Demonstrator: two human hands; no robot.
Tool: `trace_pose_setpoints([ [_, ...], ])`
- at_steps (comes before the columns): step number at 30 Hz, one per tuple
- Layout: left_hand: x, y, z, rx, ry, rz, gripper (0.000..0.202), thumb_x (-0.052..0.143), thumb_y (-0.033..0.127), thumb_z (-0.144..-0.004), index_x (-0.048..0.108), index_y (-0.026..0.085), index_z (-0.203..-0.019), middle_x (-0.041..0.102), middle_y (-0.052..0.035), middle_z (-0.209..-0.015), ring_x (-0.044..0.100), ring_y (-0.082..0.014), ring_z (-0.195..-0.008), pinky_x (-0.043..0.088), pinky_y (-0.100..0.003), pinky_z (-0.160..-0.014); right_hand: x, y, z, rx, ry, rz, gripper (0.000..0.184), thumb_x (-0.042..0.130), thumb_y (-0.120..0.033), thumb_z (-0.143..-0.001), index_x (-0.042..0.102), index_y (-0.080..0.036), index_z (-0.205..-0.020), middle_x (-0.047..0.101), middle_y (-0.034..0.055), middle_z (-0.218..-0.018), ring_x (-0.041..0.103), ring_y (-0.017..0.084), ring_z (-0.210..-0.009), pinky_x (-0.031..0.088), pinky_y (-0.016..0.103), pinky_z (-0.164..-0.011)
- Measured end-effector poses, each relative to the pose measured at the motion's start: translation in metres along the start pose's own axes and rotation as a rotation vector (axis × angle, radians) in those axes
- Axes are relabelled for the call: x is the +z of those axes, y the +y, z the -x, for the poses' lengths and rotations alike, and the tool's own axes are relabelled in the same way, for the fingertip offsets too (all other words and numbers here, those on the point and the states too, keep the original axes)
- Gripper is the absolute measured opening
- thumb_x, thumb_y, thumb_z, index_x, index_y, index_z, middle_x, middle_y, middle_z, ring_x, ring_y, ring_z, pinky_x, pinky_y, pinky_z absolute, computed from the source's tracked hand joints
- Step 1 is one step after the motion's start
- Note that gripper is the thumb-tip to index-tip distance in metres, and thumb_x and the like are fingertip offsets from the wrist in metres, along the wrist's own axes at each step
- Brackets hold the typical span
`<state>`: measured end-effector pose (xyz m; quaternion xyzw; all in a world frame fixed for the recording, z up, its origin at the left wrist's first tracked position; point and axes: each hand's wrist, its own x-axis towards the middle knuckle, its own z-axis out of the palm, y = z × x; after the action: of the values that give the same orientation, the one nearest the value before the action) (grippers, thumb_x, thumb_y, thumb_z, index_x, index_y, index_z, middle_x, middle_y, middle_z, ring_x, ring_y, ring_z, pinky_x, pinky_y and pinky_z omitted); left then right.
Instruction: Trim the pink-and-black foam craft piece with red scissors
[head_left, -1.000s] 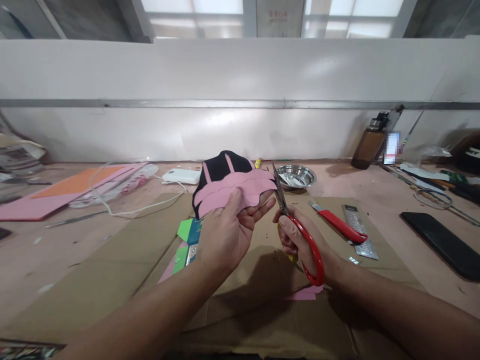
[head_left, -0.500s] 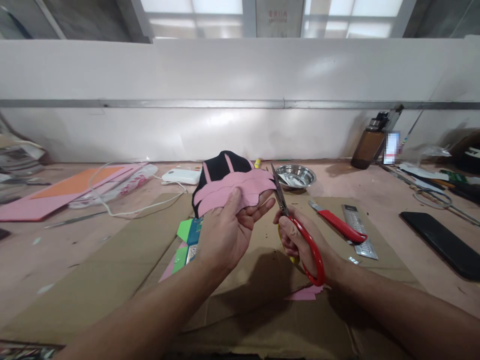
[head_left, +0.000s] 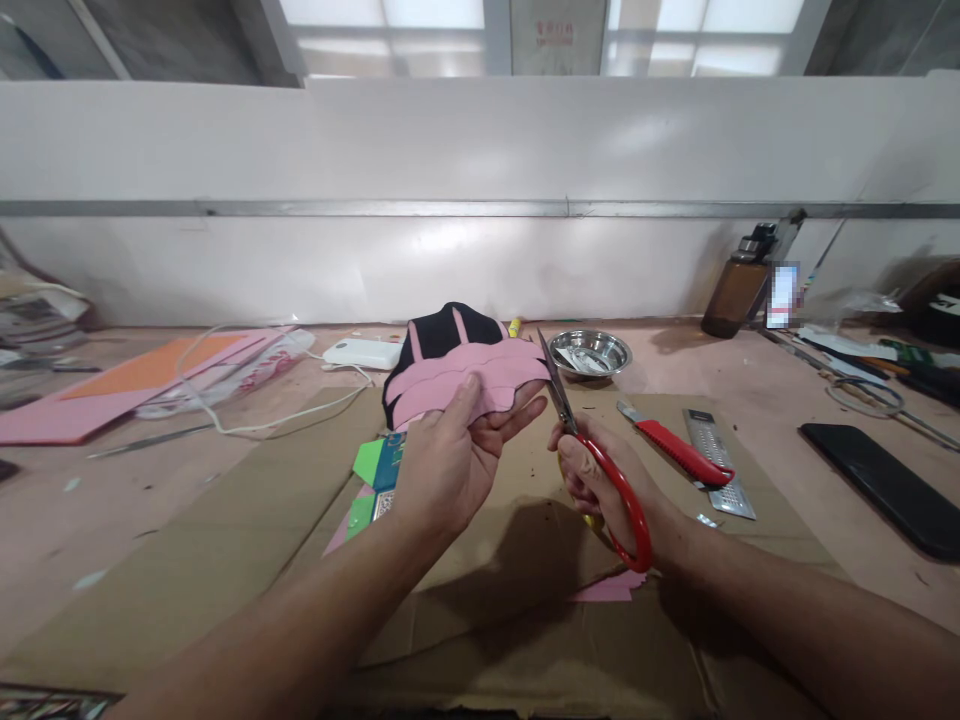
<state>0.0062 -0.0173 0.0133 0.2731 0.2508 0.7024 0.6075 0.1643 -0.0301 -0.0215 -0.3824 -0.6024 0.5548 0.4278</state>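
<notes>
My left hand (head_left: pixel 461 455) pinches a black and pink foam-like cutout (head_left: pixel 465 365) between thumb and fingers. Its front is layered pink with wavy edges, and pink strips cross the black behind. My right hand (head_left: pixel 600 475) is wrapped round the handles of red-handled scissors (head_left: pixel 630 520), whose blades point up at the cutout's right edge. Whether the blades touch the edge I cannot tell. Beneath my hands lies a sheet of cardboard (head_left: pixel 480 620), with a pink scrap (head_left: pixel 611 588) on it. A green and blue printed box (head_left: pixel 371 465) shows partly behind my left wrist.
Right of the scissors lie a red utility knife (head_left: pixel 682 452) and a metal grater (head_left: pixel 712 450). Behind stands a steel bowl (head_left: pixel 591 352). A black phone-like slab (head_left: pixel 881 488) and a brown bottle (head_left: pixel 735 290) are at right. Pink and orange sheets (head_left: pixel 150 370) and a white cable (head_left: pixel 300 415) lie left.
Both hands stay almost in place. The cutout and scissors have shifted only very slightly, and the blades still sit at the cutout's right edge.
</notes>
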Motion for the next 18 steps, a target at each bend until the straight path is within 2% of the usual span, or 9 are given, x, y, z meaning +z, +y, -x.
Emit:
trace_pose_setpoints([
  [8, -0.0016, 0.0007, -0.0029, -0.022, -0.011, 0.008, 0.028, 0.073, 0.03, -0.083, 0.059, 0.014, -0.064, 0.076, -0.0114, -0.081, 0.072, -0.0337, -0.098, 0.052, -0.05, -0.1, -0.0031, -0.0014, 0.0017, -0.007, -0.011, 0.015, 0.03, 0.058, -0.052, -0.09, 0.052, -0.023, -0.094, 0.036, -0.0067, -0.068, 0.031, 0.007, -0.053, 0.03, 0.017, -0.045],
  [13, -0.0003, 0.0014, -0.0024, -0.026, -0.018, 0.015, 0.027, 0.074, 0.029, -0.081, 0.06, 0.014, -0.065, 0.075, -0.0114, -0.077, 0.072, -0.0354, -0.098, 0.052, -0.051, -0.099, -0.003, -0.0044, 0.0031, 0.015, -0.013, 0.014, 0.03, 0.06, -0.052, -0.089, 0.051, -0.023, -0.091, 0.036, -0.006, -0.069, 0.031, 0.008, -0.054, 0.031, 0.018, -0.045],
  [18, -0.0002, 0.0016, -0.0036, -0.026, -0.008, -0.01, 0.026, 0.077, 0.028, -0.078, 0.062, 0.012, -0.065, 0.073, -0.0089, -0.07, 0.073, -0.0346, -0.094, 0.049, -0.054, -0.102, -0.0053, -0.0016, 0.0019, -0.028, -0.033, 0.017, 0.032, 0.051, -0.053, -0.095, 0.045, -0.023, -0.086, 0.038, -0.005, -0.068, 0.034, 0.01, -0.056, 0.032, 0.022, -0.048],
])
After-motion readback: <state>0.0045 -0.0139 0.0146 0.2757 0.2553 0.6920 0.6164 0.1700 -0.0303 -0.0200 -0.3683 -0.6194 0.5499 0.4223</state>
